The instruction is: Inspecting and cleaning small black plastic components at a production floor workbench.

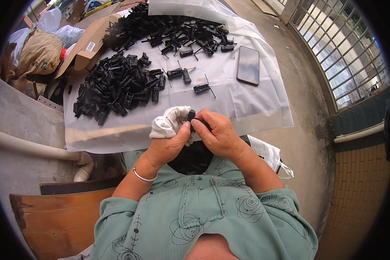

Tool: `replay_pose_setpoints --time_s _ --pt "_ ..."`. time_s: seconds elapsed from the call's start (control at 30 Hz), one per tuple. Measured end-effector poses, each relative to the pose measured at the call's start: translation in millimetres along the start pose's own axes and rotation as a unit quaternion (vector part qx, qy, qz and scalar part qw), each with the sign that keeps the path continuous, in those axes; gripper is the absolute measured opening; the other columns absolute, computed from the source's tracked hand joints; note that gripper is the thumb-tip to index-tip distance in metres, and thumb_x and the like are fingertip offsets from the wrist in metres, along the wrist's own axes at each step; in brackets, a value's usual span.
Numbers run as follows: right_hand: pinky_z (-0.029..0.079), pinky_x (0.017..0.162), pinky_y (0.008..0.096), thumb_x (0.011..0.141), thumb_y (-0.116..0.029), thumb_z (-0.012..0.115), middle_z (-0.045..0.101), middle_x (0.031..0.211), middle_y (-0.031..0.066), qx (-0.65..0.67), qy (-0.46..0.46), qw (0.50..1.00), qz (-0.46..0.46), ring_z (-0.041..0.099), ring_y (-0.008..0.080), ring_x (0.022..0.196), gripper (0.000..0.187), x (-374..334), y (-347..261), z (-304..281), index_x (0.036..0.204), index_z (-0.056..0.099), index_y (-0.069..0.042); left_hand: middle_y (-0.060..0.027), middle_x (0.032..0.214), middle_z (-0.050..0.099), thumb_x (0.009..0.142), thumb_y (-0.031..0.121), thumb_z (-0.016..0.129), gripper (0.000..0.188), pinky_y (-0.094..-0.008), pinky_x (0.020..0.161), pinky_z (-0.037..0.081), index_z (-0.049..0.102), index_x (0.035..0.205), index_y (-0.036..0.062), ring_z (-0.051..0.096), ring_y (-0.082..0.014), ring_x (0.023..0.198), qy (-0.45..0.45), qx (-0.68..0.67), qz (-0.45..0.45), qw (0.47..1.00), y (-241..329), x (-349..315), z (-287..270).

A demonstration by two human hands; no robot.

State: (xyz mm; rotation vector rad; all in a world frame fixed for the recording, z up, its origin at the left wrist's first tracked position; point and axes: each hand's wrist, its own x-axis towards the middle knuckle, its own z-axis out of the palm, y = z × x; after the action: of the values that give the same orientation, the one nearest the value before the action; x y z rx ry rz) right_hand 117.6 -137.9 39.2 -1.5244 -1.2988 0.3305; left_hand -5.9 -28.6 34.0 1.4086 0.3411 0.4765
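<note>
Above the near edge of a white-sheeted table (264,110), you pinch a small black part (191,115) between the thumbs and fingers of your left hand (165,146) and right hand (221,134). Black pieces (117,84) are heaped toward the left and far edges; a phone (248,65) lies near the right edge. Beyond that edge run a concrete floor (301,125) and a barred window (340,50), its right side cut off. White cloth (167,122) hides most of your left fingers; your hands obscure much of the part.
</note>
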Motion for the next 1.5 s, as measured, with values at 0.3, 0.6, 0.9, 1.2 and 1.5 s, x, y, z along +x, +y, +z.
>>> replay_pose_setpoints --time_s 0.3,0.6,0.9,1.2,1.5 --pt "0.035 0.047 0.0233 0.081 -0.011 0.065 0.046 0.059 0.0011 -0.006 0.049 0.999 -0.01 0.039 0.0084 0.051 0.015 -3 -3 4 0.078 0.053 -0.002 -0.0062 0.089 0.056 0.087 0.001 0.051 0.029 -0.0205 0.056 0.048 0.045 0.115 -0.0021 0.057 -0.0084 0.069 -0.032 -0.025 -0.017 0.999 3 -2 -4" --pt "0.037 0.051 0.0237 0.089 -0.015 0.056 0.047 0.061 0.0004 0.111 0.038 0.991 0.062 0.041 0.0086 0.055 0.018 2 -1 3 0.079 0.053 -0.001 -0.0069 0.099 0.053 0.084 -0.004 0.052 0.033 -0.0201 0.056 0.047 0.043 0.116 -0.0009 0.054 -0.0077 0.073 -0.061 0.022 -0.019 0.998 13 -3 -1" --pt "0.04 0.052 0.0386 0.088 -0.014 0.052 0.052 0.065 0.0182 -0.029 -0.017 0.999 0.009 0.051 0.0361 0.059 0.021 4 -9 -1 0.073 0.049 0.0 -0.0079 0.1 0.058 0.082 -0.003 0.055 0.032 -0.0235 0.073 0.047 0.05 0.114 -0.0051 0.055 -0.0104 0.081 0.028 0.096 0.049 0.994 1 -3 3" --pt "0.038 0.05 0.0383 0.087 -0.013 0.053 0.05 0.059 0.018 0.007 0.037 0.997 0.061 0.048 0.0359 0.053 0.024 7 -3 21 0.069 0.047 0.001 -0.0165 0.095 0.062 0.076 -0.002 0.059 0.032 -0.0304 0.077 0.048 0.053 0.108 -0.0062 0.062 -0.0249 0.086 0.068 0.343 0.237 0.907 -12 3 1" --pt "0.039 0.052 0.0286 0.084 -0.01 0.058 0.047 0.06 0.0055 0.037 -0.009 0.997 0.071 0.044 0.0147 0.053 0.008 6 7 -3 0.085 0.059 -0.002 -0.0041 0.089 0.054 0.091 0.009 0.049 0.032 -0.0169 0.047 0.033 0.039 0.122 0.0089 0.039 -0.0032 0.055 0.002 -0.154 -0.046 0.987 3 6 -18"
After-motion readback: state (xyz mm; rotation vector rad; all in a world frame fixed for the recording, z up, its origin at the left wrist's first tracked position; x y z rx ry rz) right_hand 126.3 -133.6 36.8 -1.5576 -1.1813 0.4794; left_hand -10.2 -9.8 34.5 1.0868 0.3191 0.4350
